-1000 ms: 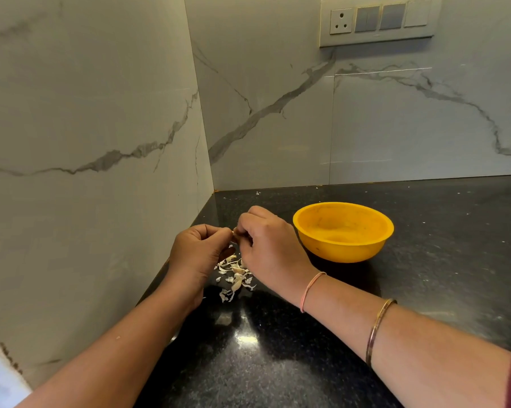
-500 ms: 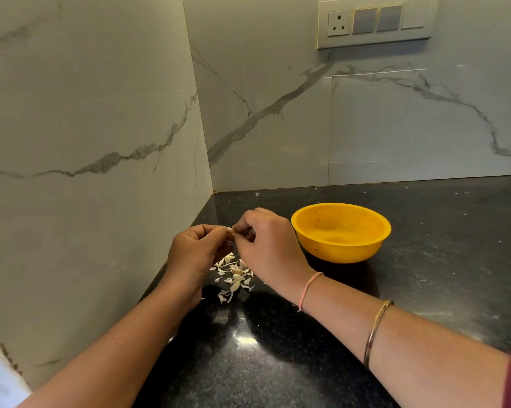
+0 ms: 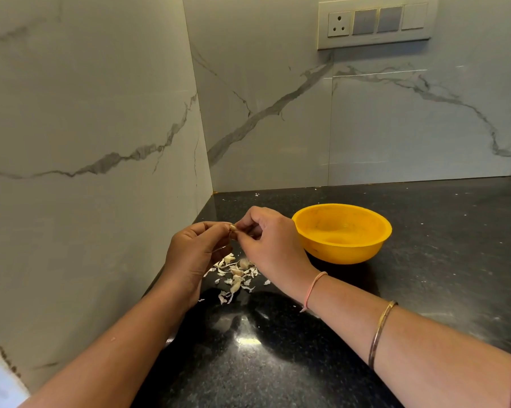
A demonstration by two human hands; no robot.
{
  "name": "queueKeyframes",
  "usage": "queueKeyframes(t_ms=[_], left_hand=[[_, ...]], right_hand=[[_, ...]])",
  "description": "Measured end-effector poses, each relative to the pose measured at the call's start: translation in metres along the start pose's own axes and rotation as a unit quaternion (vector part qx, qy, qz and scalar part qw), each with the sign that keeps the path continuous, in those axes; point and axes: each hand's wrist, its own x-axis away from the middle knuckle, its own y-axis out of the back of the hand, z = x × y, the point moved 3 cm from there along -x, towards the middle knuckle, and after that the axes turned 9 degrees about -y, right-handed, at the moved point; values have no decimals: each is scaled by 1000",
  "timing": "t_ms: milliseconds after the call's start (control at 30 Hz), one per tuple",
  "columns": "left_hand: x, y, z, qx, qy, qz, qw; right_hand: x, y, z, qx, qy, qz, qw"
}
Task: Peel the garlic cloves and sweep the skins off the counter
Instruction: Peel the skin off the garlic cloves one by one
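Note:
My left hand (image 3: 193, 254) and my right hand (image 3: 270, 245) meet above the black counter (image 3: 425, 290), both pinching one small garlic clove (image 3: 233, 229) between their fingertips. Most of the clove is hidden by the fingers. Directly below the hands lies a loose pile of pale garlic skins (image 3: 233, 275) on the counter, with a clove or two among them. A yellow bowl (image 3: 342, 234) stands just right of my right hand; its inside looks empty.
The marble wall on the left (image 3: 86, 172) runs close beside my left hand, and the back wall meets it in a corner behind the hands. A socket and switch panel (image 3: 376, 22) sits high on the back wall. Small white flecks dot the counter.
Both hands have lifted slightly and their fingertips have shifted on the clove. The skin pile and the bowl have stayed in place.

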Motion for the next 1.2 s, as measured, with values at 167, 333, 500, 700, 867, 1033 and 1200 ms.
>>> queueKeyframes(t_ms=[167,333,500,700,867,1033,1200], left_hand=[[0,1,0,-5,0,-3,1000],[-3,3,5,-50,-14,-13,999],[-6,5,11,-63,-5,-34,997],[-8,10,12,-88,19,-44,995],[-6,9,3,-102,-38,-32,994],[-4,7,-2,-82,-54,-11,995],[-5,5,-1,-42,-32,-3,999]], right_hand=[[1,1,2,33,29,-11,999],[3,0,3,59,52,-10,997],[0,0,1,-6,2,-4,1000],[-5,-2,-10,-110,-83,35,990],[-1,0,-5,-68,-34,54,996],[-2,2,-4,-7,11,28,1000],[-2,3,-2,7,29,22,999]])
